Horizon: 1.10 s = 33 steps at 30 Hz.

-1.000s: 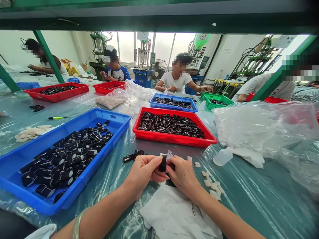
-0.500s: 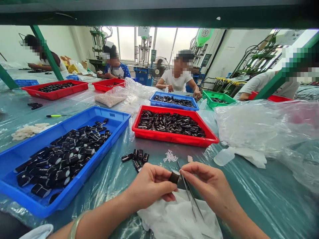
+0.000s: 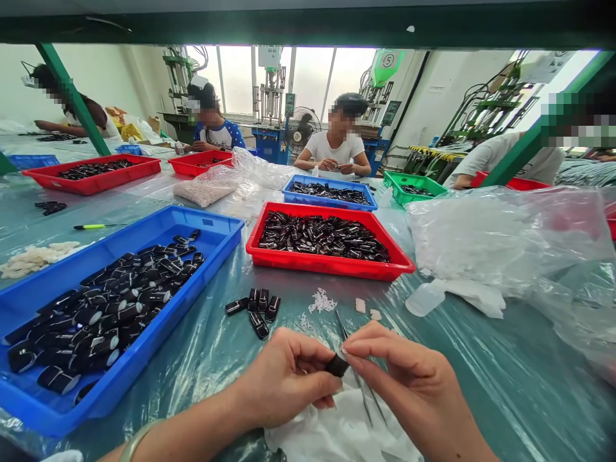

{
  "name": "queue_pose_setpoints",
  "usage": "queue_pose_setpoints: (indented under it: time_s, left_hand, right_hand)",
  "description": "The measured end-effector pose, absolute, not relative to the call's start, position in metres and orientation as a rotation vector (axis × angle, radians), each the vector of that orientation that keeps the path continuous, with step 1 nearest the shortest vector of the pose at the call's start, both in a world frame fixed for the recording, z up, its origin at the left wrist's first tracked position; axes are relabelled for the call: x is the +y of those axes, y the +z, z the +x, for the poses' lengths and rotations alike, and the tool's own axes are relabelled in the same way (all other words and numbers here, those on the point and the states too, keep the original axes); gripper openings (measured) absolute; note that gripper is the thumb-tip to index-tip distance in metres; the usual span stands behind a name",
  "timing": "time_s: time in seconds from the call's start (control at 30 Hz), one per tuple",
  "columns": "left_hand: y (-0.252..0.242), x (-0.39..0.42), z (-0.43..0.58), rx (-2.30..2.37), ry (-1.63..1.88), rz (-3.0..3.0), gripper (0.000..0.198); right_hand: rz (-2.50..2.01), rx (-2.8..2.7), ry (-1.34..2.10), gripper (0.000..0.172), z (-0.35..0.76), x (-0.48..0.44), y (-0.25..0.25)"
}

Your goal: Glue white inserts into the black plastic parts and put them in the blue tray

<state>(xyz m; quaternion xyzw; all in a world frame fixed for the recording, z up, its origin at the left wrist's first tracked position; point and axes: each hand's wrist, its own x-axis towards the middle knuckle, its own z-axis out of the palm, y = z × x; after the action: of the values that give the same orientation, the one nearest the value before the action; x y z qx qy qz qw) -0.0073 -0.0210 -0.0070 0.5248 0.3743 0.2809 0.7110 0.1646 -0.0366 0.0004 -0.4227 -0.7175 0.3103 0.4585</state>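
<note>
Between the thumb and fingers of my left hand [image 3: 293, 378] is a small black cylindrical part [image 3: 337, 364] with a pale end. My right hand [image 3: 409, 378] is closed in a pinch at that pale end, with metal tweezers [image 3: 364, 401] held against the palm side, tips pointing away. Whatever is between the right fingertips is too small to make out. Beneath both hands lies a white cloth [image 3: 332, 427]. Several black parts [image 3: 260, 308] rest on the plastic-covered table beyond my left hand, beside white scraps [image 3: 322, 300].
A large blue tray [image 3: 212, 226] of black parts stands at the left, a red tray [image 3: 332, 268] beyond my hands. Clear plastic bags [image 3: 491, 237] and a small translucent bottle [image 3: 425, 299] lie at the right. Several people sit across the table; a green beam [image 3: 553, 115] slants at the right.
The view has shifted slightly right. My right fingertips have moved onto the black part's pale end. Across the table, a person's hands have come together.
</note>
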Motion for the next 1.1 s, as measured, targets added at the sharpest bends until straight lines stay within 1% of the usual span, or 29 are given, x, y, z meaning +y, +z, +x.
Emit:
queue_pose_setpoints:
  time_s: [0.1,0.3,0.47,0.63,0.97,1.1]
  left_hand:
    - [-0.0052,-0.0212,-0.0073,0.843,0.626,1.155,0.016]
    - [-0.0048,-0.0207,-0.0074,0.845,0.633,1.138,0.018]
    - [-0.0068,-0.0211,-0.0083,0.85,0.643,1.182,0.018]
    - [-0.0087,-0.0218,-0.0079,0.855,0.649,1.197,0.018]
    - [-0.0091,-0.0216,-0.0084,0.869,0.645,1.199,0.014]
    - [-0.0104,-0.0219,-0.0093,0.855,0.647,1.198,0.014]
  right_hand:
    - [-0.99,-1.803,0.707,0.016,0.165,-0.0374,-0.0011]
    - [-1.037,-1.793,0.656,0.017,0.1646,-0.0388,-0.0059]
    - [-1.061,-1.751,0.645,0.013,0.1616,-0.0391,-0.0076]
    - [-1.083,-1.776,0.607,0.014,0.1581,-0.0383,-0.0046]
    - [-1.147,-1.776,0.642,0.01,0.1599,-0.0398,-0.0057]
    - [-1.106,-1.793,0.647,0.011,0.1588,-0.04,-0.0052]
